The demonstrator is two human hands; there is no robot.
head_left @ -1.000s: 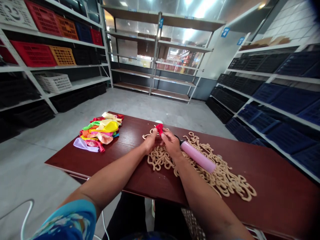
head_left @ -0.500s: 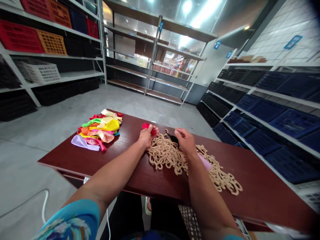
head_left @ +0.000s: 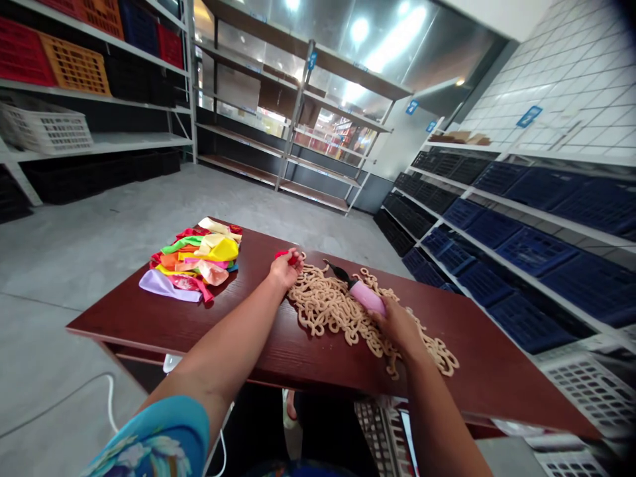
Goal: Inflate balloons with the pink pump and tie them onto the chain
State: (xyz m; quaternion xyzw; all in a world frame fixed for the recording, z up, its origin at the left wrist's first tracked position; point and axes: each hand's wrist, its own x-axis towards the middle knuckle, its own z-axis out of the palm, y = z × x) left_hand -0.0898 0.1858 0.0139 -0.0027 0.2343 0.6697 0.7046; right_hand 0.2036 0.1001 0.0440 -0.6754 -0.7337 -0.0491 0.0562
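Observation:
My left hand (head_left: 288,270) is closed around a small red balloon (head_left: 282,254), mostly hidden by the fingers. A beige curl shows right by its fingertips. My right hand (head_left: 397,326) grips the near end of a pink balloon pump (head_left: 366,297) with a black tapered nozzle (head_left: 340,273). The pump lies slanted over a heap of beige, curled, ring-like pieces (head_left: 325,301), its nozzle facing up and left. At the table's left sits a pile of flat, uninflated balloons (head_left: 199,258) in several colours.
Everything lies on a dark red-brown table (head_left: 238,331). Metal shelving (head_left: 298,99) stands across the floor. Blue crates (head_left: 536,255) line the right-hand rack, coloured crates (head_left: 74,63) the left one. A white cable (head_left: 110,404) hangs at the lower left.
My right hand has gone from the pump's nozzle down to its pink body and now holds it. My left hand keeps the red balloon and has shifted slightly left in view.

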